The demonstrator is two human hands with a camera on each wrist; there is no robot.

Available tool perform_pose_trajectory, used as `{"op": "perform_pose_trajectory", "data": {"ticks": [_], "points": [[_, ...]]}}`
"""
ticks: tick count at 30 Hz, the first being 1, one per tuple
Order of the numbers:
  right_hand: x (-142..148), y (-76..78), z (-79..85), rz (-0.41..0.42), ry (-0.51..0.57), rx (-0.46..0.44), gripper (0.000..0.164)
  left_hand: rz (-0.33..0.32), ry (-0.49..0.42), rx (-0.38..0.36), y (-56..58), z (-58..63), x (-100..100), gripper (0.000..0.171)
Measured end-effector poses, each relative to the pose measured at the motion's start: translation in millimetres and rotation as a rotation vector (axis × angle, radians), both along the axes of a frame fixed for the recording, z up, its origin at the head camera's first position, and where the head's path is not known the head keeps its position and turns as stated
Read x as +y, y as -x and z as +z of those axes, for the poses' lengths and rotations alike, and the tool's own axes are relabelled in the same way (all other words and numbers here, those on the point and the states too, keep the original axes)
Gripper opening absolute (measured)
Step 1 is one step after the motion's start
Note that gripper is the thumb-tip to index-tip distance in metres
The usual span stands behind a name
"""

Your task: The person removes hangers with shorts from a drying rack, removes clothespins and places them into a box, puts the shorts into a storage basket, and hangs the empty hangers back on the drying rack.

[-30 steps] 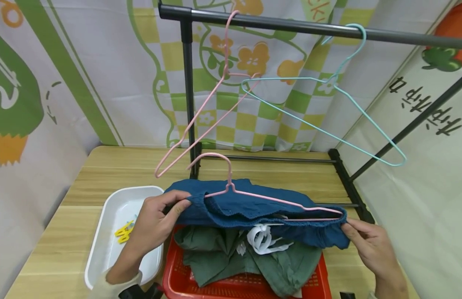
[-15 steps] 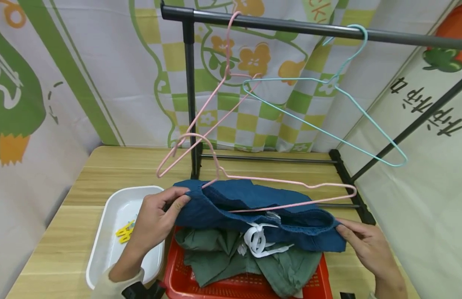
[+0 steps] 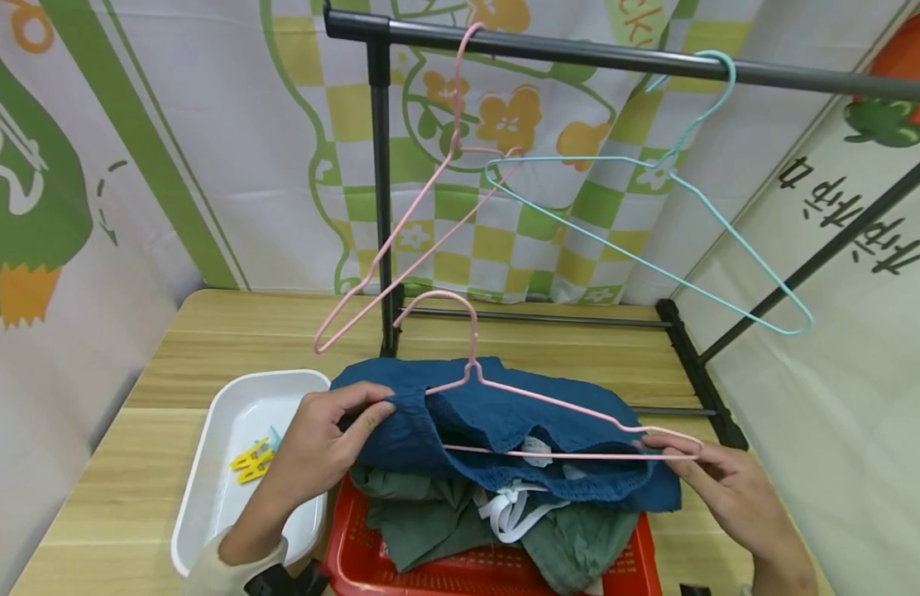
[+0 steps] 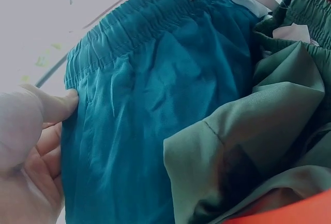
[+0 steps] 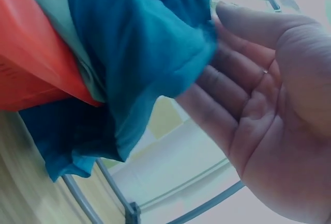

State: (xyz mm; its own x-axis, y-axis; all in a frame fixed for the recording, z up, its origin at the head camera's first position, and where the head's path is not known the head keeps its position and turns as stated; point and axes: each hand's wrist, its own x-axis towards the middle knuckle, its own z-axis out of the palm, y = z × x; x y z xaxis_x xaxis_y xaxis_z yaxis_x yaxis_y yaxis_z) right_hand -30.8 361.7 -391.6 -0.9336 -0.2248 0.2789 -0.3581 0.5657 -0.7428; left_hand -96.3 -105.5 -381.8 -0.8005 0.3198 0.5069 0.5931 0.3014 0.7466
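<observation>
My left hand [image 3: 329, 434] pinches the left end of the waistband of blue drawstring shorts [image 3: 505, 414], thumb on the front in the left wrist view. A pink hanger [image 3: 564, 407] lies in the waist opening; its left arm is hidden in the cloth. The hanger's right end sticks out beyond the waistband, across the fingers of my right hand [image 3: 731, 488]. That hand has its thumb and fingers at the right edge of the shorts; in the right wrist view the fingertips are partly behind the cloth. A white drawstring [image 3: 508, 513] hangs at the front.
Below the shorts, a red basket [image 3: 341, 546] holds green clothing [image 3: 423, 526]. A white tray [image 3: 199, 488] with yellow clothespins [image 3: 251, 463] stands at left. On the black rack [image 3: 579, 58] behind hang another pink hanger [image 3: 415, 207] and a turquoise hanger [image 3: 579, 219].
The held hanger's right end first came up out of the waistband, then dropped over my right hand. Its hook swung left, then right. The left hand shifted slightly right.
</observation>
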Motion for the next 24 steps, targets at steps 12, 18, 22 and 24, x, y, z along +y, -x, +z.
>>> {"op": "perform_pose_trajectory", "data": {"ticks": [12,18,22,24], "points": [[-5,1.8,19.3,0.024,0.43,0.253,0.029,-0.007,0.078,-0.01,1.4,-3.0,1,0.014],[-18,1.9,28.4,0.05,0.265,0.349,0.027,-0.023,0.138,-0.009,1.1,-4.8,3,0.014],[-26,2.6,29.2,0.126,0.078,0.326,0.033,-0.025,0.17,-0.008,0.4,-5.7,5,0.012],[-28,3.7,26.7,0.171,0.05,0.3,0.035,-0.023,0.181,-0.009,0.0,-5.8,6,0.012]]}}
